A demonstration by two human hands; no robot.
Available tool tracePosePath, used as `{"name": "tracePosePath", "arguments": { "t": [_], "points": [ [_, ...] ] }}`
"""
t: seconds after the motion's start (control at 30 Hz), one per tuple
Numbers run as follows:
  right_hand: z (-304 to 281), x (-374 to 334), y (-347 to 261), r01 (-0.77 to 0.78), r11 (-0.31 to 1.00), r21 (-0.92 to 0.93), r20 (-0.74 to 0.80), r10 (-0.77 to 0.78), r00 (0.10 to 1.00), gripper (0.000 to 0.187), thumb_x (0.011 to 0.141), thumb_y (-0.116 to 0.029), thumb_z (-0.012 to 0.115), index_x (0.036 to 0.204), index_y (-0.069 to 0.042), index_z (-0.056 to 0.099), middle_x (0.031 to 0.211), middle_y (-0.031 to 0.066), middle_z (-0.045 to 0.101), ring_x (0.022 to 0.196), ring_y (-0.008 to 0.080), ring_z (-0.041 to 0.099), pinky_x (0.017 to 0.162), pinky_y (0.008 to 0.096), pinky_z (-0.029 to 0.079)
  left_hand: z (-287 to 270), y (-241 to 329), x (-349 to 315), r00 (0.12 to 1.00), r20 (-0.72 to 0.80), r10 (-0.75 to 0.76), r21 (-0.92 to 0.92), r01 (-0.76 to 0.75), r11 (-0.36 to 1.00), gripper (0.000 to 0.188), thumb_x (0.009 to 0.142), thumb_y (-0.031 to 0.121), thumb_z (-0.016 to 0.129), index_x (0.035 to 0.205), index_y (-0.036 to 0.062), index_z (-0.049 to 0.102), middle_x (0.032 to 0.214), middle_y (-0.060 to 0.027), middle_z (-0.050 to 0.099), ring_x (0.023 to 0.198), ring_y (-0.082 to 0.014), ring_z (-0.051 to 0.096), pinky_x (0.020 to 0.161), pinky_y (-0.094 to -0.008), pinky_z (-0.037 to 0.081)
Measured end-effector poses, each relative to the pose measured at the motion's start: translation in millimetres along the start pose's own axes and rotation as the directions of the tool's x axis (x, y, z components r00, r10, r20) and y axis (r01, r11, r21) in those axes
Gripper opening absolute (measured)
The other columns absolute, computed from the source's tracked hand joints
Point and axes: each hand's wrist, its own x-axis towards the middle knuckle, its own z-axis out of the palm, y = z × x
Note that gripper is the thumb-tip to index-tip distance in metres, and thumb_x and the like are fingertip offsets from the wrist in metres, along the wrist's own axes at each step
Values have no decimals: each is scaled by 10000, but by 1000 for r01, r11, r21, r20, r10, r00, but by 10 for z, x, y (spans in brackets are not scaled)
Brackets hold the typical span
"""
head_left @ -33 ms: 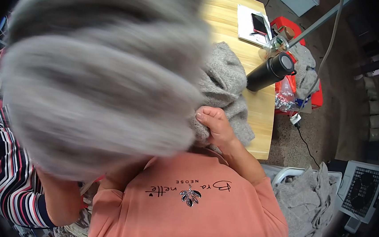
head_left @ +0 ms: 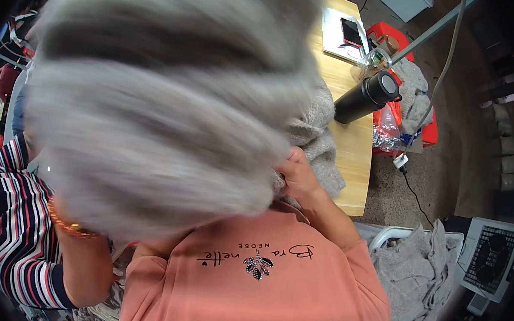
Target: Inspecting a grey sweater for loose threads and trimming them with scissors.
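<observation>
A large grey knit piece (head_left: pixel 164 117), smeared by motion, is lifted in front of me and fills the upper left and middle. My right hand (head_left: pixel 299 175) is closed at its right side, pinching knit fabric, with its fingertips partly covered. My left hand is hidden behind the raised knit; only a bit of that arm shows below it. Under and beyond my right hand, more crumpled grey knit (head_left: pixel 323 160) lies on the wooden table (head_left: pixel 355 174).
A black bottle (head_left: pixel 367 97), a clear jar (head_left: pixel 374 62) and a phone (head_left: pixel 351 32) on papers are at the table's right side. Grey knits fill a white bin (head_left: pixel 410 281) at lower right. Another person's arm (head_left: pixel 85 268) is close on my left.
The raised knit has swung right, covering more of my right hand and the table. At the left, the other person's beaded bracelet and more background have come into view.
</observation>
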Motion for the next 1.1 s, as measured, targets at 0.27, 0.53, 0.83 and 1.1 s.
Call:
{"name": "tracePosePath", "arguments": {
  "t": [0.27, 0.53, 0.83, 1.1],
  "points": [
    [-115, -102, 86, -36, 993, -108, 175, 55, 983, 219, 807, -51, 600, 1014, 21, 602, 928, 53, 628, 850, 100, 565, 743, 229, 451, -195, 176, 165, 769, 397, 501, 913, -389, -126, 255, 822, 77, 588, 1058, -11, 549, 984, -94, 592, 857, -139, 572, 690, -271, 481],
    [-36, -114, 35, -66, 997, -31, 79, 68, 995, 70, 824, -44, 555, 787, -3, 597, 641, -23, 553, 551, 22, 447, 485, 187, 352, -204, 337, 97, 957, 196, 212, 968, -154, -198, 59, 772, 38, 641, 721, 21, 616, 639, 18, 569, 553, -25, 481, 471, -180, 360],
    [83, -190, -48, 123, 899, -421, 4, -134, 991, 39, 790, -7, 537, 790, -12, 576, 612, -30, 520, 540, 15, 435, 456, 210, 349, -220, 238, 123, 869, 365, 335, 916, -271, -295, 65, 766, 30, 648, 745, -19, 611, 621, -4, 573, 543, -44, 494, 475, -191, 393],
    [49, -128, -8, 417, 613, -672, 227, -366, 903, 75, 753, 0, 546, 809, 10, 596, 624, 15, 541, 524, 50, 442, 465, 223, 365, -266, 253, 125, 857, 315, 409, 913, -156, -376, 27, 748, -20, 622, 775, -15, 622, 703, -2, 601, 625, -33, 505, 537, -181, 402]
  ]
}}
